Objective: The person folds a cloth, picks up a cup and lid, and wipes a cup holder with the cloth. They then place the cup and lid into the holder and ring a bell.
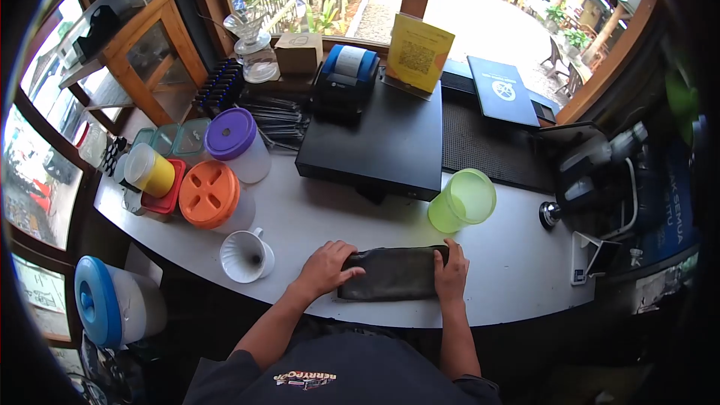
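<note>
A flat, dark, slightly shiny pouch (394, 274) lies on the white counter right in front of me. My left hand (328, 267) grips its left end, thumb on top and fingers over the far corner. At the opposite end, my right hand (451, 270) holds the edge with its thumb on the upper face. What the pouch contains, if anything, is hidden. To the left of my left hand stands a white ribbed coffee dripper (246, 256). Beyond my right hand is a translucent green pitcher (462, 198).
A black cash drawer (375, 142) carries a receipt printer (346, 82) and a yellow QR-code sign (417, 52). Left are tubs with orange (208, 193) and purple lids (231, 133). A metal tamper (550, 214) and white stand (581, 259) are at right; the counter's curved edge is near me.
</note>
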Demonstrator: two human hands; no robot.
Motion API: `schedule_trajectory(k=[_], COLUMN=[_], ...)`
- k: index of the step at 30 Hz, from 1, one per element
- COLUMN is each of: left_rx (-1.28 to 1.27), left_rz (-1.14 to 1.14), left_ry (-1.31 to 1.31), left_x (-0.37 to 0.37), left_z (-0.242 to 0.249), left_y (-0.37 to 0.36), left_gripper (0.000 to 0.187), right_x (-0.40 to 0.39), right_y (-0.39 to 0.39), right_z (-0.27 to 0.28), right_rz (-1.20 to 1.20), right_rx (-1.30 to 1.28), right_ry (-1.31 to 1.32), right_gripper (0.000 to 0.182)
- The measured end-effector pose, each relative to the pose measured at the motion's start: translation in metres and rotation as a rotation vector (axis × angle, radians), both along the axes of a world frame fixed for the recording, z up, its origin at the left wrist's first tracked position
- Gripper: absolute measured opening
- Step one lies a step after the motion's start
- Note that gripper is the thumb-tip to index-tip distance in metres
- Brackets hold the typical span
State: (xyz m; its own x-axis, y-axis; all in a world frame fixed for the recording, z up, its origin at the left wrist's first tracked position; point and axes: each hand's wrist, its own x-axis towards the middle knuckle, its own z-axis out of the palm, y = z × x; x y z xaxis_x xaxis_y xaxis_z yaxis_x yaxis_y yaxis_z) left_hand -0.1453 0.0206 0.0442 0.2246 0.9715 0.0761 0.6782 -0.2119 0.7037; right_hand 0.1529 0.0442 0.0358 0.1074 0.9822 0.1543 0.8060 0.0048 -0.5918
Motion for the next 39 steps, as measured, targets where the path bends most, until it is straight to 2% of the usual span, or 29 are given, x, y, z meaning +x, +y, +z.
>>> schedule_trajectory(k=[2, 5, 8, 9, 11, 13, 15, 18, 19, 22, 25, 28, 30, 31, 32, 33, 34, 36, 37, 38, 39], left_rx=[-0.109, 0.094, 0.246, 0.159, 0.247, 0.267, 0.177, 0.125, 0.115, 0.205, 0.285, 0.297, 0.383, 0.367, 0.387, 0.407, 0.426, 0.488, 0.471, 0.453, 0.436], left_rz=[0.05, 0.19, -0.008, -0.171, -0.327, -0.424, -0.425, -0.436, -0.441, -0.423, -0.36, -0.373, -0.364, -0.303, -0.255, -0.215, -0.18, -0.131, -0.134, -0.136, -0.135], left_ry=[-0.014, 0.094, 0.038, 0.047, 0.292, 0.55, 0.452, 0.29, 0.237, 0.348, 0.26, 0.18, 0.068, 0.006, -0.016, -0.044, -0.074, -0.074, -0.059, -0.044, -0.011], left_x=[-0.005, -0.006, 0.01, 0.016, 0.024, 0.025, 0.016, -0.002, -0.01, -0.027, -0.034, -0.02, -0.008, -0.005, -0.008, -0.011, -0.014, -0.027, -0.035, -0.043, -0.049], left_z=[-0.019, -0.017, -0.011, -0.017, -0.033, -0.043, -0.037, -0.025, -0.026, -0.035, -0.03, -0.018, 0.012, 0.03, 0.044, 0.057, 0.068, 0.091, 0.102, 0.112, 0.119], left_y=[0.003, 0.008, 0.002, -0.004, -0.019, -0.026, -0.036, -0.046, -0.05, -0.057, -0.056, -0.046, -0.032, -0.025, -0.017, -0.008, 0.0, 0.013, 0.017, 0.021, 0.023], left_gripper=[0.03, 0.034, 0.041, 0.05, 0.057, 0.069, 0.069, 0.067, 0.065, 0.053, 0.043, 0.04, 0.038, 0.037, 0.035, 0.033, 0.031, 0.023, 0.023, 0.023, 0.023], right_x=[-0.002, -0.014, -0.035, -0.039, -0.043, -0.031, -0.027, -0.035, -0.045, -0.075, -0.103, -0.113, -0.107, -0.105, -0.104, -0.088, -0.082, -0.059, -0.054, -0.036, -0.029], right_y=[-0.004, -0.025, -0.049, -0.054, -0.057, -0.05, -0.047, -0.054, -0.058, -0.074, -0.078, -0.071, -0.063, -0.057, -0.057, -0.06, -0.057, -0.056, -0.061, -0.064, -0.064], right_z=[-0.003, -0.002, -0.001, -0.004, -0.01, -0.01, -0.004, -0.006, -0.005, -0.011, 0.005, -0.007, -0.02, -0.03, -0.017, -0.017, -0.014, -0.022, -0.011, -0.026, -0.024], right_rz=[-0.037, 0.009, 0.26, 0.302, 0.391, 0.456, 0.479, 0.521, 0.583, 0.758, 0.686, 0.634, 0.571, 0.439, 0.227, 0.086, -0.061, -0.161, -0.259, -0.259, -0.25], right_rx=[0.024, 0.128, 0.067, 0.043, -0.004, -0.03, -0.035, 0.059, 0.125, -0.025, 0.101, 0.114, 0.125, 0.141, 0.106, -0.03, -0.02, 0.155, 0.162, 0.109, 0.181], right_ry=[-0.103, -0.281, -0.234, -0.278, -0.362, -0.302, -0.247, -0.315, -0.222, 0.045, -0.069, -0.068, 0.236, 0.45, 0.705, 0.773, 0.866, 0.681, 0.47, 0.21, 0.151], right_gripper=[0.031, 0.039, 0.049, 0.049, 0.051, 0.052, 0.046, 0.037, 0.032, 0.038, 0.042, 0.042, 0.032, 0.018, 0.006, 0.01, 0.013, 0.026, 0.039, 0.053, 0.058])
